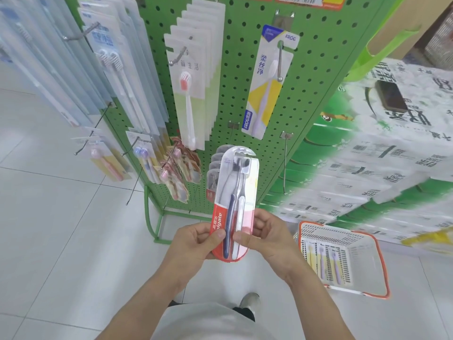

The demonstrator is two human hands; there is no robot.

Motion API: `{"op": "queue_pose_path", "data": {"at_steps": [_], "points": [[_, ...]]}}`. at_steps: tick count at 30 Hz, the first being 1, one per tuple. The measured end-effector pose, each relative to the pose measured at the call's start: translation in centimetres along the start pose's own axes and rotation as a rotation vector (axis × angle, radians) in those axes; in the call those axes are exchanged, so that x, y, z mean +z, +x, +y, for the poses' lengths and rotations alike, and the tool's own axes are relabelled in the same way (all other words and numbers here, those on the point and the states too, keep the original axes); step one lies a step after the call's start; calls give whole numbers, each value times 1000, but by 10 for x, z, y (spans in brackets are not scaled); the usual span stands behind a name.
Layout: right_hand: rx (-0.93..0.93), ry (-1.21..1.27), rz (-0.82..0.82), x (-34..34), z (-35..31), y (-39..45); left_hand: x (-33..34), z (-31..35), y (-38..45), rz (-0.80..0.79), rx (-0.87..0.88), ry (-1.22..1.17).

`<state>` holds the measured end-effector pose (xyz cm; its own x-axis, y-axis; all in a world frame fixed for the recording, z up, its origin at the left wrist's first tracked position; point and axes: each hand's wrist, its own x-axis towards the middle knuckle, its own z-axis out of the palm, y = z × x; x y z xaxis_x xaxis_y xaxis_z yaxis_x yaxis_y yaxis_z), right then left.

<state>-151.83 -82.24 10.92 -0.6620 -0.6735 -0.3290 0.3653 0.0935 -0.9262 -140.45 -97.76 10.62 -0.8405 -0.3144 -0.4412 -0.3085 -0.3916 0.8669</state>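
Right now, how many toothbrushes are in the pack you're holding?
2. A dark blue toothbrush lies on the left in the pack, and a white toothbrush is right beside it.

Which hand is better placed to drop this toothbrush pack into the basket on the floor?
Right, probably. The basket sits on the side of the right hand, which already pinches the toothbrush pack. The left hand would have to cross the body.
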Motion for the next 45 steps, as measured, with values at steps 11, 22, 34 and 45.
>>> {"op": "queue_pose_path", "data": {"at_steps": [11, 22, 34, 45], "points": [[54, 102, 34, 4, 13, -2, 2, 1, 7, 21, 18, -67], [22, 109, 17, -7, 9, 1, 4, 2, 15, -14, 25, -39], [-55, -40, 105, -16, 5, 7, 17, 16, 20, 328, 375, 227], [-582, -604, 199, 28, 11, 1, 32, 31, 38, 353, 297, 193]]}}
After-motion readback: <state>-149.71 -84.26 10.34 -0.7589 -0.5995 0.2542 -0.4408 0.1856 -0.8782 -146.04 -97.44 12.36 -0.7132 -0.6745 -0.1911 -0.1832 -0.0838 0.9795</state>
